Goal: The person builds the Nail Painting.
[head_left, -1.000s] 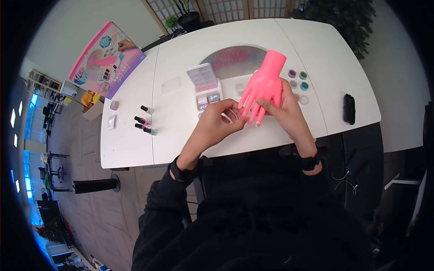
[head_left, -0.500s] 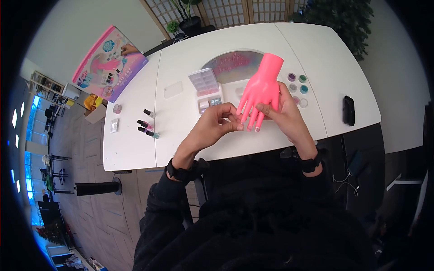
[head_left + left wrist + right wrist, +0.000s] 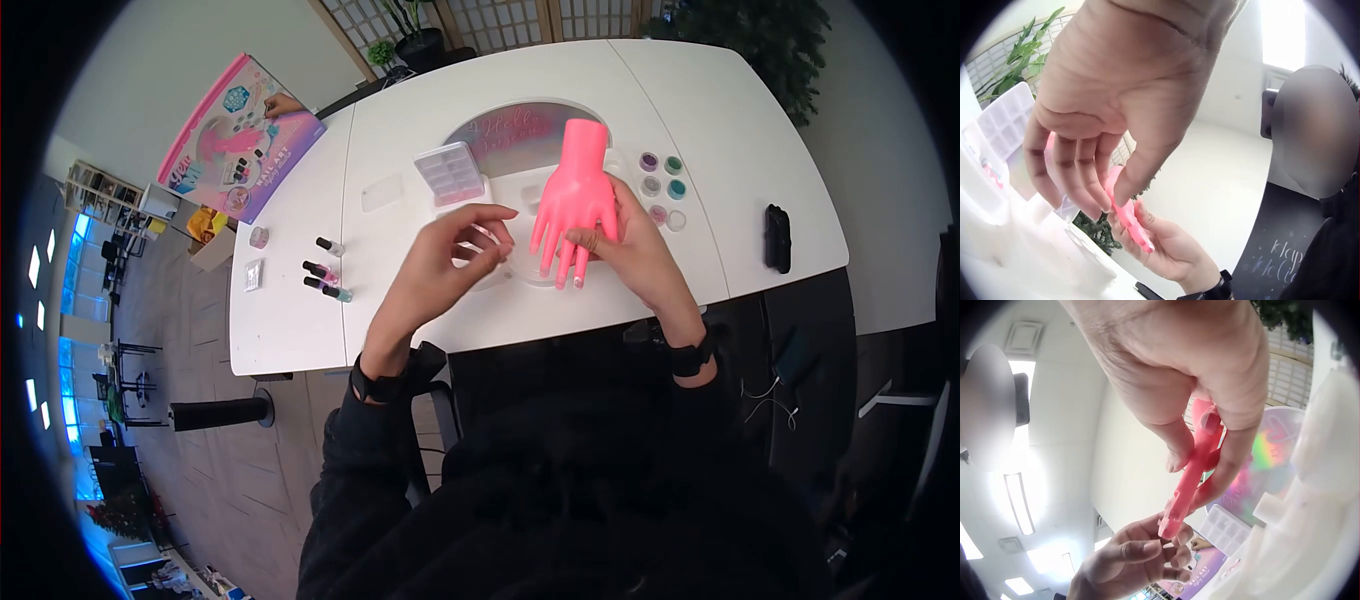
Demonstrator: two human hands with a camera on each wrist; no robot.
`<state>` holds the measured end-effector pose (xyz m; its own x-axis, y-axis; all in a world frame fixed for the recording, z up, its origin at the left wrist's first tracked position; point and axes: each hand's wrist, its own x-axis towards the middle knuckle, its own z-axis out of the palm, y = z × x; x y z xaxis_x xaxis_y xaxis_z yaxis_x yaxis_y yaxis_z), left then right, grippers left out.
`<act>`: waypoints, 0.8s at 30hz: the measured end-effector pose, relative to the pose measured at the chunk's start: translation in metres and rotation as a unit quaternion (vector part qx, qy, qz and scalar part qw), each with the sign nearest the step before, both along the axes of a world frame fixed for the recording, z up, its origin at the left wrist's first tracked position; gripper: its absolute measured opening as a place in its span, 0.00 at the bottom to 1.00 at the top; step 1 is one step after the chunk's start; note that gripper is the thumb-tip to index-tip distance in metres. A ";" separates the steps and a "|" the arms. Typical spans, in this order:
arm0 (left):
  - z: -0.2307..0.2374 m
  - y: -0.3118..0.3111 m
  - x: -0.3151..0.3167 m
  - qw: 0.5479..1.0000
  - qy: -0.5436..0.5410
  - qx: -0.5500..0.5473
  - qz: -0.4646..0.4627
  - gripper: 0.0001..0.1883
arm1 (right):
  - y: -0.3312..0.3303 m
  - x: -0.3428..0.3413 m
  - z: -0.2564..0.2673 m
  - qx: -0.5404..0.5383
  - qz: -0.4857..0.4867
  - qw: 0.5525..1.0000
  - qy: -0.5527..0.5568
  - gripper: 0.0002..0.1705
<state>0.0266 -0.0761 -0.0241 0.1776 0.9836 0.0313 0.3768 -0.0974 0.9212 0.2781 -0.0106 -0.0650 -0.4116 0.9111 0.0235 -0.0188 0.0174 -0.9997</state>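
My right hand grips a pink plastic model hand, its thumb across the front near the model's fingers and its other fingers behind. The model's wrist points up and away, and its fingers point toward me. A pale patterned nail shows on one model fingertip. To the left, my left hand hovers over the table with fingers loosely bent and nothing between them. In the left wrist view, its fingers overlap the model hand. Behind both hands lies a white tray with a lidded compartment box.
A shiny arched panel stands behind the tray. Small glitter pots and a black case lie to the right. Leftward are nail polish bottles, a clear lid, a small packet and a printed box.
My left hand has drawn back leftward from the model's fingertips, and its fingers have spread. The model hand has turned more upright in my right hand's grip.
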 end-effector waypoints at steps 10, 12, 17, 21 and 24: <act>-0.028 0.024 -0.004 0.984 0.095 0.115 0.095 0.10 | 0.005 -0.009 -0.019 -0.027 0.104 0.994 -0.011 0.43; -0.033 0.027 0.005 0.989 0.063 0.085 0.108 0.12 | 0.008 -0.014 -0.026 0.017 0.079 0.997 0.022 0.40; -0.042 0.043 0.019 0.995 0.017 0.082 0.051 0.29 | 0.019 -0.032 -0.037 0.009 0.055 0.996 0.072 0.32; -0.042 0.052 0.017 0.989 0.108 0.089 0.038 0.31 | 0.026 -0.037 -0.044 0.055 0.023 0.997 -0.049 0.20; -0.040 0.056 0.017 0.982 0.136 0.126 0.021 0.31 | 0.037 -0.034 -0.043 0.134 0.011 0.978 -0.160 0.18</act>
